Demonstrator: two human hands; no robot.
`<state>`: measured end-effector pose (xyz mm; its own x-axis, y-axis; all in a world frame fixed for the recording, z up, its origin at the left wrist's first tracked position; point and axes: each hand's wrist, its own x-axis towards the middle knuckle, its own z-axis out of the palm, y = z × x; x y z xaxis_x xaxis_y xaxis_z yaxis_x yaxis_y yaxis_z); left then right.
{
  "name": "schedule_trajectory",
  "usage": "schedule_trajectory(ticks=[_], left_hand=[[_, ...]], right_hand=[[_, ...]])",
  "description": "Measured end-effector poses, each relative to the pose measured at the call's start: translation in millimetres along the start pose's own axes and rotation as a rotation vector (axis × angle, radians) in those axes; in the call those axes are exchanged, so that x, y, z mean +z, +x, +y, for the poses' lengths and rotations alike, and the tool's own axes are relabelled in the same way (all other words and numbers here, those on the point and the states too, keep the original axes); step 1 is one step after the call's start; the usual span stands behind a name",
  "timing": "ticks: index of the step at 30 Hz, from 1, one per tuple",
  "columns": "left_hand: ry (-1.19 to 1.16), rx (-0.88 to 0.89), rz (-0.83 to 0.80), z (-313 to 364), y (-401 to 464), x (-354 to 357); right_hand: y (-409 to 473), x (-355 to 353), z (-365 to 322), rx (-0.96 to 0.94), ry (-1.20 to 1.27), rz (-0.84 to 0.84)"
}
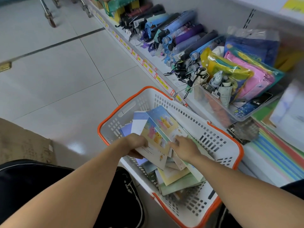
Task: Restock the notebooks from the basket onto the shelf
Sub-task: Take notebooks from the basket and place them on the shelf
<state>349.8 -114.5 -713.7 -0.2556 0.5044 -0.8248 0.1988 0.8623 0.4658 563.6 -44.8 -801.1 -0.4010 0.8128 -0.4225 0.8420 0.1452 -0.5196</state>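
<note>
Two bare hands work inside a white basket (218, 129) with an orange rim, standing on the floor tiles just beside a low shelf (256, 163); the gathering step of the restock looks to be in hand, with nothing yet lifted clear. Left hand (137, 144) grips the near edge of a small stack of notebooks (158, 134) with cartoon covers, fingers curled under and thumb on top, the stack tilted up over the loose pile (179, 178) of notebooks lying below in the basket. Right hand (185, 148) lies mostly open, fingers extended and touching the stack's right side. Next, probably, the stack must be squared, raised over the rim and carried right to the shelf, past the folded umbrellas (177, 38).
</note>
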Motion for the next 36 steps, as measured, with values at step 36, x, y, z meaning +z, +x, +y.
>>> schedule_trajectory(ticks=[36], left_hand=[[-0.639,0.833,-0.003,137,-118,-53]], right_hand=[[-78,-245,-144,-0.236,0.947,0.016]])
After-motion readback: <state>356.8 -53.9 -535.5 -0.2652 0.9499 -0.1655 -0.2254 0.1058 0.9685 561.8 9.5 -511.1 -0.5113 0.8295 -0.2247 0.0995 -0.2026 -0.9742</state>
